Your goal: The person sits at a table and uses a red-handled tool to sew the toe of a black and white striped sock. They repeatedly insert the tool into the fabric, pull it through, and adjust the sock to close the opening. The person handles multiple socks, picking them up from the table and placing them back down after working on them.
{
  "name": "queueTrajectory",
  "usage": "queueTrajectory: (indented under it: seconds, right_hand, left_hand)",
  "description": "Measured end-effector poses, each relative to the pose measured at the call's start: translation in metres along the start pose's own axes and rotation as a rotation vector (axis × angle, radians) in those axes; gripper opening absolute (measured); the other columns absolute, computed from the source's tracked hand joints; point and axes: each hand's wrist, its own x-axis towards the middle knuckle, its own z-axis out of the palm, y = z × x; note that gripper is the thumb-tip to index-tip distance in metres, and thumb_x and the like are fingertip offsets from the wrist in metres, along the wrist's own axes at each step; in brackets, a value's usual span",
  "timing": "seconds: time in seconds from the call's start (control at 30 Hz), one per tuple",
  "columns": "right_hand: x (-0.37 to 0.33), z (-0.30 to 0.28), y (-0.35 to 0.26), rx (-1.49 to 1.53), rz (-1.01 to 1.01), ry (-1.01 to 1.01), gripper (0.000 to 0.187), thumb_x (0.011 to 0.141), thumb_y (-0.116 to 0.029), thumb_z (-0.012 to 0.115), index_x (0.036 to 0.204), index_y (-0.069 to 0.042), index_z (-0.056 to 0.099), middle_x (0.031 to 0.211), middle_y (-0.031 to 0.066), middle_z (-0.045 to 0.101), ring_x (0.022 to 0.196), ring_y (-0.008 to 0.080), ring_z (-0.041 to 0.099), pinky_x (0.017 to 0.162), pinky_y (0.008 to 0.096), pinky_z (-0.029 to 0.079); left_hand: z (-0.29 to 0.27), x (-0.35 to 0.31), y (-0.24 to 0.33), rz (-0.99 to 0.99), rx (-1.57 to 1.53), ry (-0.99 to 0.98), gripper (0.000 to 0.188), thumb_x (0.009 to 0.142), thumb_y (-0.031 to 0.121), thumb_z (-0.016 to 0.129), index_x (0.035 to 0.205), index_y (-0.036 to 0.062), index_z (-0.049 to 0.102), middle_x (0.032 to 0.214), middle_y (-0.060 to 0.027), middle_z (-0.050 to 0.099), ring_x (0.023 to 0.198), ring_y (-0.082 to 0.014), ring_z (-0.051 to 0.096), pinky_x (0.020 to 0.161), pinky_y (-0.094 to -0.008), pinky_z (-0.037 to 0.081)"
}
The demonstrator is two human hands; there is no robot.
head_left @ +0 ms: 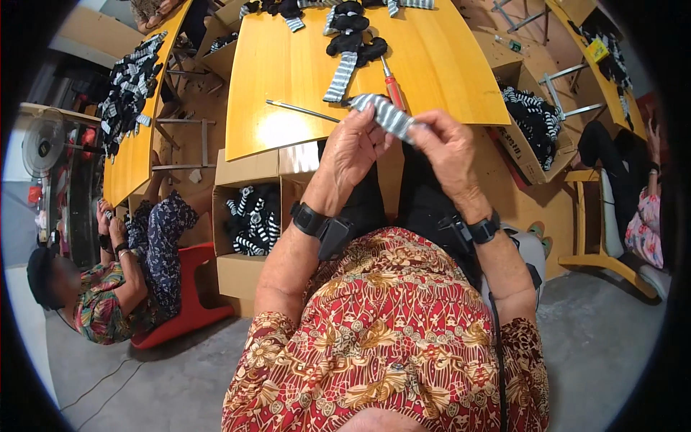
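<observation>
Seemingly 1 striped piece (386,115), 2 hands

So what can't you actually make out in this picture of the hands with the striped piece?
- Head view: the middle of the striped fabric tube is covered by the left hand and right hand.
- Head view: the fingertips' grip is hidden by the fingers themselves.
- Head view: the cardboard box contents lie partly under the wooden table.

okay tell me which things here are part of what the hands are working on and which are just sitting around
In hand:
- striped fabric tube, held by left hand and right hand
- black-and-striped pieces on the yellow table
- red-handled tool
- thin metal rod

Lying about:
- cardboard box of striped pieces
- second box, right
- fan, far left
</observation>
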Motion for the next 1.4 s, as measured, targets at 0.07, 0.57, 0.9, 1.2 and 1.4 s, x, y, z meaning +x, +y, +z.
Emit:
queueTrajectory:
  seconds: [0.07,0.57,0.9,1.2,1.4]
  right_hand:
    - [0.004,-0.008,-0.025,0.030,-0.115,0.089,0.010,0.090,-0.008,0.065,0.097,-0.001,0.064,0.081,-0.0019,0.062,0.072,0.0026,0.055,0.065,0.0183,0.047]
    - [0.024,-0.038,-0.027,-1.117,-0.816,0.001,0.022,0.076,-0.003,0.064,0.098,-0.005,0.062,0.089,0.0092,0.061,0.083,0.0265,0.060,0.070,0.0378,0.051]
    - [0.000,-0.043,0.007,-0.188,-0.055,-0.053,0.019,0.086,-0.009,0.069,0.102,0.001,0.068,0.092,0.0054,0.069,0.085,0.0122,0.065,0.078,0.0259,0.052]
    - [-0.001,-0.054,0.004,-0.077,0.056,-0.091,0.020,0.087,-0.010,0.069,0.104,0.001,0.069,0.092,0.0032,0.070,0.086,0.0077,0.062,0.079,0.0227,0.051]
    - [0.002,-0.050,0.014,-0.001,0.075,-0.051,0.016,0.088,-0.009,0.067,0.099,0.001,0.069,0.089,0.0014,0.068,0.084,0.0071,0.061,0.078,0.0220,0.050]
  left_hand:
    - [0.017,-0.009,0.012,0.007,0.060,-0.102,0.029,0.097,0.029,0.056,0.115,0.0064,0.059,0.099,-0.0060,0.069,0.088,-0.0110,0.066,0.073,-0.0229,0.053]
    - [0.036,0.005,-0.015,0.106,0.364,-0.093,0.024,0.096,0.020,0.060,0.112,0.0025,0.060,0.098,-0.0057,0.068,0.085,-0.0111,0.064,0.073,-0.0217,0.050]
    - [0.021,0.018,-0.046,0.087,0.394,0.044,0.016,0.091,0.014,0.066,0.103,0.0050,0.061,0.091,-0.0017,0.065,0.081,-0.0089,0.062,0.074,-0.0206,0.051]
    - [0.024,0.019,-0.046,0.115,0.332,0.047,0.014,0.089,0.014,0.068,0.099,0.0047,0.062,0.087,-0.0011,0.064,0.077,-0.0083,0.060,0.070,-0.0202,0.049]
    - [0.028,0.020,-0.048,0.159,0.365,0.059,0.014,0.089,0.012,0.068,0.096,0.0029,0.061,0.083,-0.0014,0.062,0.070,-0.0073,0.054,0.064,-0.0195,0.045]
